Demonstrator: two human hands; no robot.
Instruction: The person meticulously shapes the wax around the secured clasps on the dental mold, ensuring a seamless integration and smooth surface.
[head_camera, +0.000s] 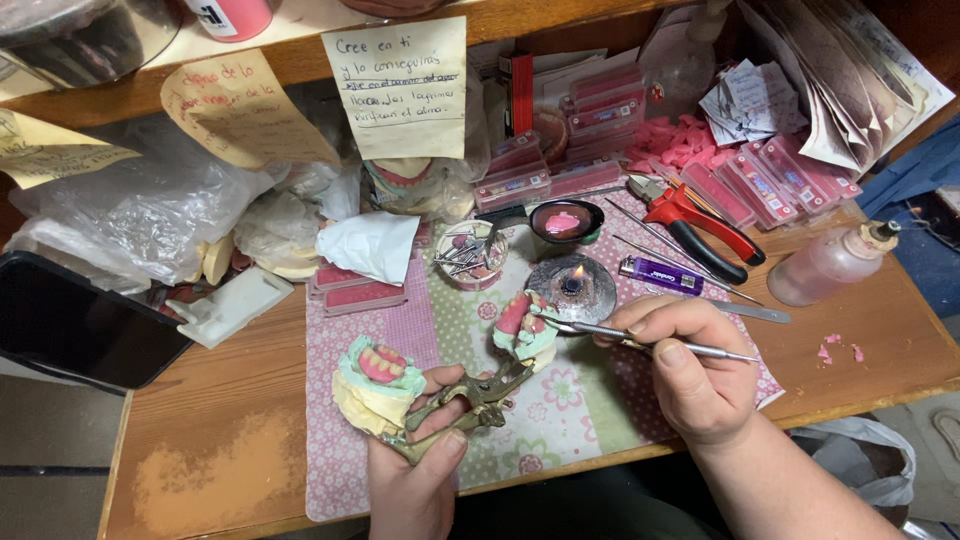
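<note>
2 hands work: left hand (415, 470) grips articulator (465, 400); right hand (690, 375) angles tool (640, 338).

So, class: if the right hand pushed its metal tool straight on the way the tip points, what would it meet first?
The right hand aims the metal tool leftward; its tip already seems to touch the pink wax denture model, though depth is unclear.

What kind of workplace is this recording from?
Most likely a dental technician's bench: the left hand holds a brass articulator with denture models, the right hand a metal wax tool beside a small burner flame.
</note>
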